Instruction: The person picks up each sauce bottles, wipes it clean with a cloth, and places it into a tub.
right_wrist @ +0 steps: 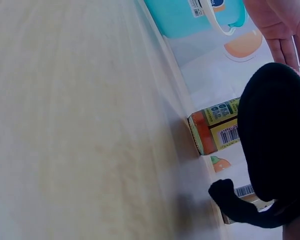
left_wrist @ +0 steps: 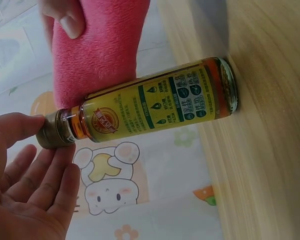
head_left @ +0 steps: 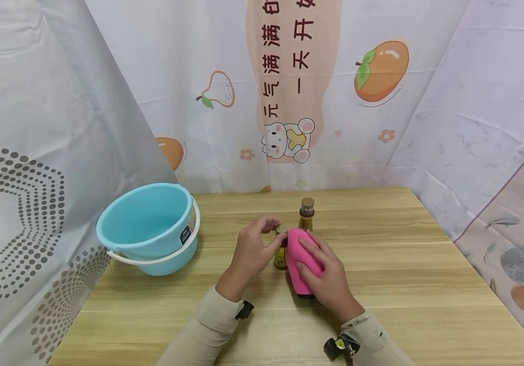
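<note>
My left hand [head_left: 250, 249] pinches the gold cap [left_wrist: 52, 130] of a small glass bottle [left_wrist: 155, 102] with a yellow label, between thumb and fingertips. The bottle stands upright on the table. In my right hand [head_left: 328, 272] is a pink plush cloth item [head_left: 300, 259], gripped with the fingers over its top. Its end lies against the bottle's neck and shoulder. In the right wrist view its black underside [right_wrist: 275, 130] and a black loop [right_wrist: 222, 192] hide much of the bottle.
Behind the pink item stands a second bottle [head_left: 306, 216] with a brown-gold cap, partly hidden. A light blue bucket [head_left: 145, 213] with a white handle is at the table's left. The wooden table [head_left: 390, 254] meets a printed curtain [head_left: 188, 40] at the back.
</note>
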`<state>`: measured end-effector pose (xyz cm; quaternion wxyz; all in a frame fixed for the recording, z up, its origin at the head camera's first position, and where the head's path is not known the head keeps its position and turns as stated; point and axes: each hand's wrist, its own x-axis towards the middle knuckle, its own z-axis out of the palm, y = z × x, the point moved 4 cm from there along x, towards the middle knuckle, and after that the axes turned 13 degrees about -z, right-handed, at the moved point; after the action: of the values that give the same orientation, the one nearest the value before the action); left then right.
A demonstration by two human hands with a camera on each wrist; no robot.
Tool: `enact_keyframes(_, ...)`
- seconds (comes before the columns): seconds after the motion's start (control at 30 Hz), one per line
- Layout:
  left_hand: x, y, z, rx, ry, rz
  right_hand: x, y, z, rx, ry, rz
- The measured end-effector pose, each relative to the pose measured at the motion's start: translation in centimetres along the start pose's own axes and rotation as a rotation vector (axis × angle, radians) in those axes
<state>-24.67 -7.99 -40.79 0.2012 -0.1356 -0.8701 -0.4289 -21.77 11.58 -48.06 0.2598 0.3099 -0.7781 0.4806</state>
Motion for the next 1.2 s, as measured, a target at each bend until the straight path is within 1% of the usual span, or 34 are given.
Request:
enact_keyframes(0.07,0.0,0.0,0.0,-0.006,-0.002,0.002,0.0,0.0,0.0,0.009,0.002,-0.003)
enact_keyframes(0.23,0.0,0.1,0.0,-0.012,0.005,0.008,0.0,0.1,0.2,-0.021,-0.015,0.008)
enact_keyframes(0.37,0.0,0.1,-0.1,-0.014,-0.003,-0.003,0.0,0.2,0.2,-0.044,-0.029,0.038)
enact_keyframes(0.67,0.0,-0.2,0.0,-0.023,-0.013,-0.005,-0.2,0.7,0.4,-0.065,-0.062,0.120)
enact_keyframes(0.77,-0.1,-0.2,0.0,-0.026,-0.009,0.000,-0.2,0.9,0.5,-0.083,-0.086,0.149)
enact_keyframes(0.97,0.0,-0.2,0.1,-0.029,-0.010,0.001,-0.5,1.4,0.7,-0.088,-0.144,0.241)
enact_keyframes(1.2,0.0,-0.2,0.1,-0.039,-0.022,-0.020,-0.7,1.7,1.0,-0.113,-0.209,0.308)
